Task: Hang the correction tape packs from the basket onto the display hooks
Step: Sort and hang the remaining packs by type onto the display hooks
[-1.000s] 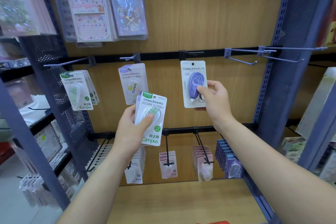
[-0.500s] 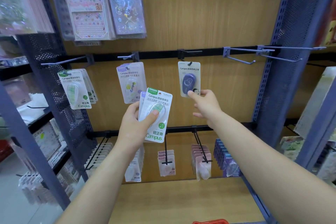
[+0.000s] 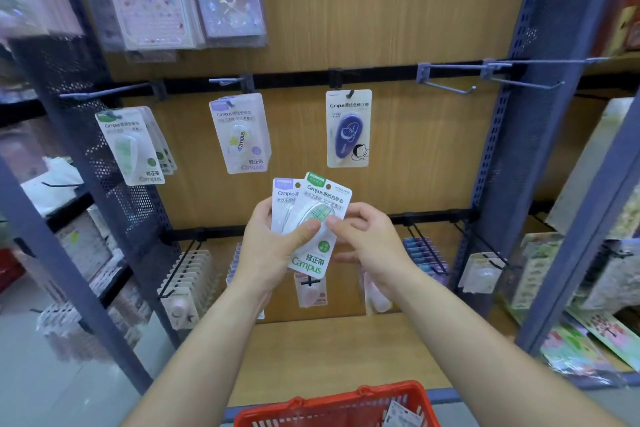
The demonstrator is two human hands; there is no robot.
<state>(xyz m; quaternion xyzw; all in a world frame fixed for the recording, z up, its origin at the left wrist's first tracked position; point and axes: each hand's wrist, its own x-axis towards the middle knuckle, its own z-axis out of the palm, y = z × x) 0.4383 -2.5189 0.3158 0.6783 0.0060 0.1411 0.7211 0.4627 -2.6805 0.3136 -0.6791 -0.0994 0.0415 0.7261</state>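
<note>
Now left hand [image 3: 266, 253] grips two glossy flat packs [image 3: 286, 198]; right hand [image 3: 370, 243] pinches the front green-topped pack [image 3: 313, 258]

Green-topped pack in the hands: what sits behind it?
A purple-topped pack, gripped together with the green-topped pack by the left hand. Only its left strip shows; the rest is covered.

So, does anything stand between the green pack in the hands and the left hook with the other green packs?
Nothing visible does. The green pack, gripped by the left hand and right hand, has open air to the left hook, whose front end is bare before the hanging green packs.
</note>
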